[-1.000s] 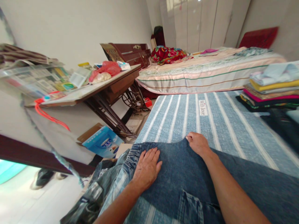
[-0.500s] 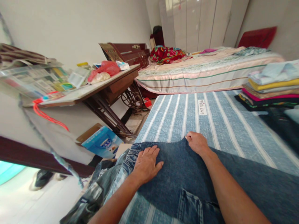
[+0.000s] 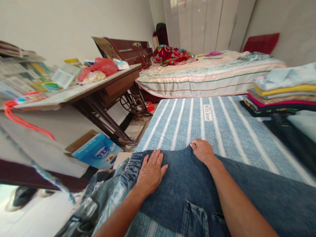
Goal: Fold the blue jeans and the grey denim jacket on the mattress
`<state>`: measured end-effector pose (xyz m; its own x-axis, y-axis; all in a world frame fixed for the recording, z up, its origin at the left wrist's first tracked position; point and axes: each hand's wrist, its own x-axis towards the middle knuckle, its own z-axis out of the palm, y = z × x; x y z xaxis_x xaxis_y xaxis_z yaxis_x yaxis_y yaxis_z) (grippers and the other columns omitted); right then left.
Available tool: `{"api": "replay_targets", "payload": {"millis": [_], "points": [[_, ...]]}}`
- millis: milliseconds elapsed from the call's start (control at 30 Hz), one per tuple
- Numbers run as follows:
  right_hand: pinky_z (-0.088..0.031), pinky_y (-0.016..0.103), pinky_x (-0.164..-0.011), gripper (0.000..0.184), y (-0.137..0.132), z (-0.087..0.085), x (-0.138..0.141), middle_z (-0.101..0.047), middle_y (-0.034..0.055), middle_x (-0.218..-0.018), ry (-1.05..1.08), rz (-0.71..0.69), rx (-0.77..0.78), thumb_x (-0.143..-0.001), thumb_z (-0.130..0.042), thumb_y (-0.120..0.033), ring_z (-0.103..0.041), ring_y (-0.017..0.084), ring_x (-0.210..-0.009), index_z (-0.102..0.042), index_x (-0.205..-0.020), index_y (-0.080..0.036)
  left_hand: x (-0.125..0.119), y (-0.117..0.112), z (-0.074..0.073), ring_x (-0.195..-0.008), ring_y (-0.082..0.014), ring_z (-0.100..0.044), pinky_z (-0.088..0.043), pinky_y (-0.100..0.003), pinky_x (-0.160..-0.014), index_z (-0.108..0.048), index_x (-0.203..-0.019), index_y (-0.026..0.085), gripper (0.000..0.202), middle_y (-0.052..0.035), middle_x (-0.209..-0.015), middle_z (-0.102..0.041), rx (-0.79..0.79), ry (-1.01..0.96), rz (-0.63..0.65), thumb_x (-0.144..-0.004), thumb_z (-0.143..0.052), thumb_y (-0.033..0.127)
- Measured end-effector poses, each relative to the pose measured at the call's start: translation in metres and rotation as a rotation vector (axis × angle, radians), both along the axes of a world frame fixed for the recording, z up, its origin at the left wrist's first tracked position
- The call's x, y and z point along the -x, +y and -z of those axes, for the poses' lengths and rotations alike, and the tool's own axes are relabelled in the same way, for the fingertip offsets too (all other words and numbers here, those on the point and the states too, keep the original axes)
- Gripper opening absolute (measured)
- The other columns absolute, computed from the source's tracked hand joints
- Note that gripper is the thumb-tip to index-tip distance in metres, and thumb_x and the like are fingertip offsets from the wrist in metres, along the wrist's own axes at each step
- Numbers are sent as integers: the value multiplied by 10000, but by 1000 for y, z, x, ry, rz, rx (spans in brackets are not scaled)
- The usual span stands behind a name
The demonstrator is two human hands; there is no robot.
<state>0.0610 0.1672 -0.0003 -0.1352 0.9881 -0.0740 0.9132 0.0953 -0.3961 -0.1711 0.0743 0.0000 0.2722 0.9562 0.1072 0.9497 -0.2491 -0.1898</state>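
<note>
A pair of blue denim jeans [image 3: 187,184] lies spread on the blue striped bedcover [image 3: 197,121] in front of me. My left hand [image 3: 151,171] rests flat on the denim near the elastic waistband, fingers stretched out. My right hand [image 3: 202,150] is closed on the far edge of the jeans, pinching the fabric where it rises to a small peak. Both forearms reach in from the bottom of the view.
A stack of folded clothes [image 3: 281,92] sits at the right on the bedcover. A second bed [image 3: 209,75] with a red floral bundle [image 3: 169,54] lies beyond. At left stand a cluttered sewing table [image 3: 81,93] and a blue box [image 3: 97,154] on the floor.
My left hand has slid a little up the denim toward the waistband. The view has shifted slightly; my right hand keeps its grip on the edge.
</note>
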Motion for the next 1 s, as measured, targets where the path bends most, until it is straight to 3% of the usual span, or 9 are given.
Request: {"api": "replay_targets", "payload": {"millis": [233, 367, 467, 533, 633, 733, 867, 1000], "points": [[-357, 272, -630, 263, -1, -1, 2, -690, 55, -920, -6, -7, -6, -905, -418, -312, -621, 195, -871, -665, -891, -222, -3, 3, -8, -1346, -268, -326, -291, -492, -1076, -463, -1329, 133, 467, -122, -1454, -370, 71, 34, -43, -923, -417, 358], [-365, 269, -639, 256, -1, -2, 3, -689, 57, -925, -5, -8, -3, -904, -422, -303, -623, 196, -875, -664, -894, -222, -9, 3, -21, -1347, -274, -322, -292, -499, -1074, -459, -1325, 121, 462, -138, -1456, -365, 155, 40, -87, -911, -439, 325], [-374, 268, -654, 252, -2, -3, 3, -687, 63, -943, -2, -13, -5, -904, -426, -299, -622, 199, -891, -664, -895, -217, -28, 6, -34, -1347, -293, -318, -300, -492, -1072, -508, -1266, 115, 415, -162, -1445, -376, 128, -7, -98, -887, -471, 279], [-377, 268, -659, 254, -2, -4, 3, -686, 70, -949, -2, -16, -8, -906, -425, -301, -622, 202, -900, -663, -899, -213, -48, 10, -38, -1354, -276, -307, -294, -465, -1085, -517, -1247, 126, 385, -150, -1449, -374, 110, -77, -12, -895, -452, 266], [-379, 266, -653, 268, -3, -5, 3, -686, 75, -933, -2, -20, -14, -911, -410, -294, -626, 199, -887, -663, -899, -206, -80, 19, -33, -1366, -238, -286, -290, -433, -1099, -467, -1296, 147, 412, -116, -1465, -358, 195, -178, 175, -916, -427, 300], [-379, 265, -644, 277, -3, -5, 4, -686, 75, -912, -4, -18, -22, -909, -400, -275, -628, 193, -867, -665, -873, -204, -98, 26, -19, -1383, -254, -242, -259, -457, -1111, -371, -1377, 123, 544, -136, -1487, -307, 256, -222, 220, -909, -446, 389], [-379, 266, -644, 249, -2, -4, 4, -675, 70, -902, -2, -7, -34, -897, -426, -282, -622, 189, -848, -661, -865, -207, -98, 27, -4, -1397, -265, -195, -207, -480, -1124, -279, -1434, 136, 638, -122, -1519, -231, 257, -241, 225, -910, -409, 477], [-378, 266, -646, 228, -2, -1, 2, -654, 64, -900, 10, 26, -48, -884, -442, -278, -611, 180, -829, -657, -851, -211, -94, 26, -1, -1403, -260, -170, -179, -479, -1127, -266, -1440, 133, 639, -110, -1523, -225, 266, -243, 231, -924, -346, 501]]}}
